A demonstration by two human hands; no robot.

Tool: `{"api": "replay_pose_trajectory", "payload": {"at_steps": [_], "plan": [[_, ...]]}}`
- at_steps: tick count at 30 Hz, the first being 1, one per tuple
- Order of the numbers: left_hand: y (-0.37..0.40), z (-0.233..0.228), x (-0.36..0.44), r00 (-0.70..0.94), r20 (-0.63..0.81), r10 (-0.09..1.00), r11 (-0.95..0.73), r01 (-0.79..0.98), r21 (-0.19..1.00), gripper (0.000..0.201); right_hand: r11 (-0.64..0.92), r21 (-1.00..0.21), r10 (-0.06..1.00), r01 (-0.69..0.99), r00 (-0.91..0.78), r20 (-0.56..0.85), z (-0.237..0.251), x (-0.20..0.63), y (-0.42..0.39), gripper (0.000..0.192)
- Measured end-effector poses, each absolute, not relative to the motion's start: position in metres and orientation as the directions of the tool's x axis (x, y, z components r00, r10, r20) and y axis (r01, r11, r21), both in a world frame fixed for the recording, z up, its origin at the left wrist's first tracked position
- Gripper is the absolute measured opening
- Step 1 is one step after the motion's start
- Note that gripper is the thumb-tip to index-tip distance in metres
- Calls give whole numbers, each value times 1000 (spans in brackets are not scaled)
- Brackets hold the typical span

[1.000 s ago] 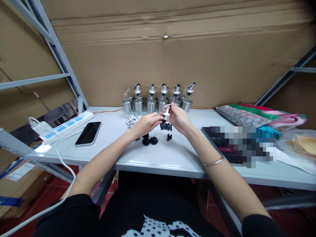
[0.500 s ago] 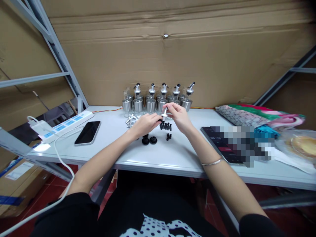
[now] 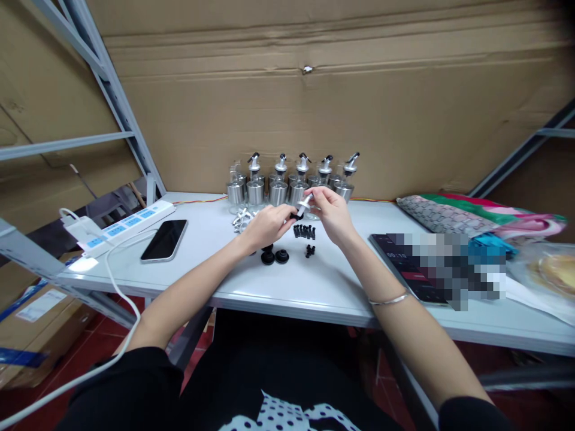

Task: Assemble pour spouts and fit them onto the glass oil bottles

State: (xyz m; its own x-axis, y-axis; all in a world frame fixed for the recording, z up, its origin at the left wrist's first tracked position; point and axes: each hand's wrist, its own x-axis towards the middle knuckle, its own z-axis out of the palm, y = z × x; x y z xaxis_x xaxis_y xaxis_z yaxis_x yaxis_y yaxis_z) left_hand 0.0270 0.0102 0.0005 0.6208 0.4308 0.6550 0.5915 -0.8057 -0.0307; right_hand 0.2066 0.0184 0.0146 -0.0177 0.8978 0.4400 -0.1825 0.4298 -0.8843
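My right hand (image 3: 331, 216) pinches a small silver pourer spout (image 3: 305, 203) above the white table (image 3: 314, 281). Close beside it, my left hand (image 3: 268, 224) grips a small black part (image 3: 294, 215) that meets the spout's lower end. Under the hands lie a row of small black plugs (image 3: 304, 231), one loose plug (image 3: 309, 251) and two round black caps (image 3: 274, 257). A pile of silver spouts (image 3: 242, 218) lies left of my left hand. Behind the hands stands a row of several glass-and-steel dispenser bottles (image 3: 291, 179).
A black phone (image 3: 164, 240) lies at the left, beside a white power strip (image 3: 117, 224) whose cable runs off the front edge. A dark tablet (image 3: 406, 263), partly blurred out, lies at the right, with a patterned bag (image 3: 449, 215) behind it. Cardboard covers the back wall.
The spout has tipped from upright to slanted in my right hand, and my left hand has closed in on its lower end. The view has shifted slightly.
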Motion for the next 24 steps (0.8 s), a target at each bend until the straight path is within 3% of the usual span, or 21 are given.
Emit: {"api": "replay_pose_trajectory", "payload": {"at_steps": [5,11,24], "plan": [[8,2,28,525,757,389,-846,528,68,16,372,-853,925,-366,69,374,12,211,25,34],[8,1,30,492,803,335,-867,496,58,16,319,-849,934,-421,-13,358,13,206,21,32],[8,0,30,429,744,513,-847,395,356,27,261,-844,925,-469,-130,358,19,204,12,31]]}}
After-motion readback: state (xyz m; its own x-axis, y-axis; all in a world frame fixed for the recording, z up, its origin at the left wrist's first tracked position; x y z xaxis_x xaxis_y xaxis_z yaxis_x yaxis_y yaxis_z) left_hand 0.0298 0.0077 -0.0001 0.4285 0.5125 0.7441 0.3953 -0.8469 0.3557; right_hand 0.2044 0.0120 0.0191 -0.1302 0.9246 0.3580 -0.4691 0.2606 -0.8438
